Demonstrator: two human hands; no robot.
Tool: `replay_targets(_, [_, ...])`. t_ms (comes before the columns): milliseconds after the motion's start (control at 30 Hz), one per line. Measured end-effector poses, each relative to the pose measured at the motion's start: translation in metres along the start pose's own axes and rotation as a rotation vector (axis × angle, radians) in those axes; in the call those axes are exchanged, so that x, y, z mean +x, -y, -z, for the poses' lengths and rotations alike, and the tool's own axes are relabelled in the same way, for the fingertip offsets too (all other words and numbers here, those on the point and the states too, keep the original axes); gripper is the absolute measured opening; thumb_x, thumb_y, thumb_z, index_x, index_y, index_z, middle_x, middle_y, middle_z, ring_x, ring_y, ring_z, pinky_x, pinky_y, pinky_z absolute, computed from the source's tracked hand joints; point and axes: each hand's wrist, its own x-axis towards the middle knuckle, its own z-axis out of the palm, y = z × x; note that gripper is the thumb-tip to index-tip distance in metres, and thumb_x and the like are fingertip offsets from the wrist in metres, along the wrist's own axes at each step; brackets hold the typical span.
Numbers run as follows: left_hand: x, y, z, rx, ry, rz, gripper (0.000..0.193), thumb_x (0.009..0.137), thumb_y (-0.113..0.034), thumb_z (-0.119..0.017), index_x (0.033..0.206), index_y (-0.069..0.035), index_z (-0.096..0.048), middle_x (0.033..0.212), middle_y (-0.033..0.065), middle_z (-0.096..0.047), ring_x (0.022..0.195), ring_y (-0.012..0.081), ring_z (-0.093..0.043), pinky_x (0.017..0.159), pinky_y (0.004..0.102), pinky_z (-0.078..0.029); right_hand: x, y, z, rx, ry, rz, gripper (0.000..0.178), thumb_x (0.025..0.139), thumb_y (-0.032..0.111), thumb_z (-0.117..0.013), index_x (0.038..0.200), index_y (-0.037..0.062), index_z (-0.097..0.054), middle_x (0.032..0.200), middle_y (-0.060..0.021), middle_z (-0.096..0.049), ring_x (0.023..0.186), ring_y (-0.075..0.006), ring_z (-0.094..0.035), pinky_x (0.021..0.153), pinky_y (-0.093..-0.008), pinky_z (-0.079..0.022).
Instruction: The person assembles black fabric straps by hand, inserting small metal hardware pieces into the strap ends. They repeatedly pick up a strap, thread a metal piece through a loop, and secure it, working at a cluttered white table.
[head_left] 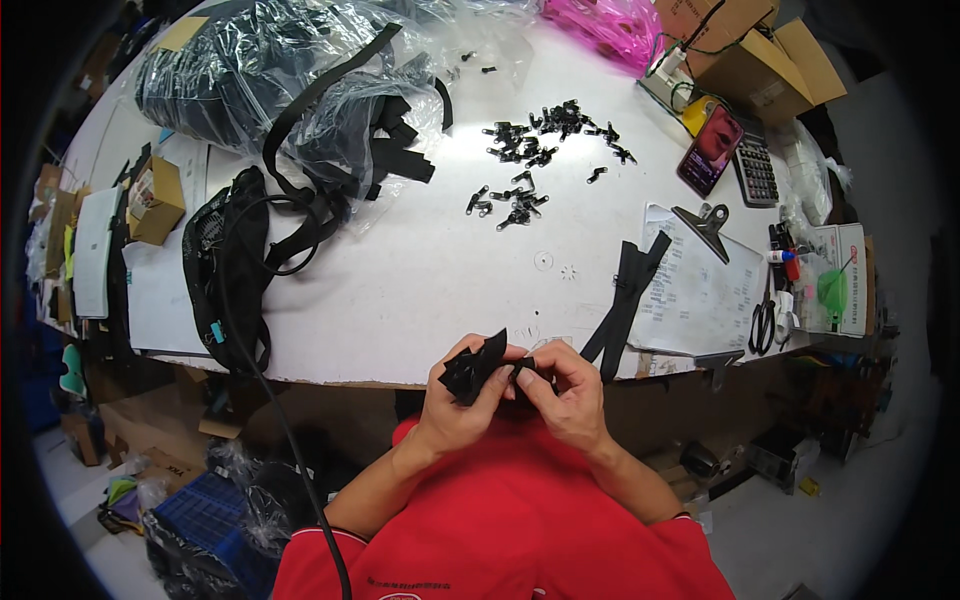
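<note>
Close to my body, at the table's front edge, my left hand (pixel 452 412) is closed around a folded black zipper tape (pixel 474 372), whose loose ends stick up past the fingers. Thumb and fingers of my right hand (pixel 574 396) pinch a dark end of the tape right beside the left fingertips. Whether a slider sits between the fingertips cannot be made out. Farther off on the white table lie loose black zipper sliders (pixel 520 150) in scattered heaps. More black zipper tapes (pixel 628 300) lie crossed to the right of my hands.
A clipboard with paper (pixel 690 290), scissors (pixel 763 326), a phone (pixel 711 150) and a calculator (pixel 757 170) are on the right. Clear plastic bags of black material (pixel 230 80) fill the back left. A black cable (pixel 268 385) hangs over the front edge at left.
</note>
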Motion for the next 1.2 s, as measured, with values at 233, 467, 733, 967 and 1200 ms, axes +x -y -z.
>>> replay_targets(233, [-0.004, 0.001, 0.003, 0.033, -0.025, 0.001, 0.018, 0.094, 0.005, -0.059, 0.112, 0.005, -0.063, 0.09, 0.0056, -0.067, 0.075, 0.0062, -0.06, 0.069, 0.0208, -0.051, 0.0, 0.0, -0.008, 0.07, -0.037, -0.007, 0.007, 0.09, 0.004, -0.068, 0.083, 0.0035, -0.065, 0.08, -0.0003, -0.061, 0.065, -0.005, -0.051, 0.058, -0.0215, -0.039])
replay_targets(467, [-0.005, 0.01, 0.007, 0.044, -0.026, -0.066, 0.019, 0.093, 0.008, -0.058, 0.11, 0.004, -0.064, 0.093, 0.0066, -0.065, 0.072, 0.0072, -0.06, 0.067, 0.0206, -0.051, 0.001, -0.001, 0.002, -0.005, 0.064, -0.019, 0.008, 0.09, 0.008, -0.072, 0.085, 0.0023, -0.067, 0.081, -0.0021, -0.063, 0.064, -0.0072, -0.049, 0.056, -0.0237, -0.038])
replay_targets(733, [-0.006, 0.008, 0.003, 0.106, -0.078, -0.15, 0.016, 0.092, 0.008, -0.061, 0.107, 0.005, -0.066, 0.093, 0.0071, -0.063, 0.071, 0.0072, -0.061, 0.064, 0.02, -0.05, 0.005, -0.001, 0.002, -0.104, 0.072, 0.132, 0.009, 0.088, 0.006, -0.072, 0.091, 0.0004, -0.067, 0.085, -0.0054, -0.063, 0.066, -0.0093, -0.051, 0.054, -0.0234, -0.039])
replay_targets(967, [-0.004, 0.0, 0.007, -0.01, -0.021, 0.036, 0.014, 0.093, 0.005, -0.062, 0.106, 0.003, -0.066, 0.095, 0.0051, -0.068, 0.071, 0.005, -0.059, 0.064, 0.0195, -0.049, 0.001, -0.011, 0.0, 0.038, 0.069, 0.036, 0.008, 0.086, 0.004, -0.071, 0.089, 0.0017, -0.065, 0.083, -0.0013, -0.06, 0.067, -0.0074, -0.048, 0.059, -0.0243, -0.039])
replay_targets(1200, [-0.007, 0.003, 0.005, -0.013, -0.057, 0.065, 0.016, 0.093, 0.005, -0.062, 0.108, 0.002, -0.067, 0.094, 0.004, -0.07, 0.071, 0.0044, -0.059, 0.064, 0.0196, -0.05, -0.002, -0.024, -0.003, 0.075, 0.022, 0.02, 0.007, 0.086, 0.005, -0.071, 0.086, 0.0025, -0.065, 0.08, -0.0004, -0.059, 0.066, -0.0064, -0.047, 0.058, -0.0242, -0.036])
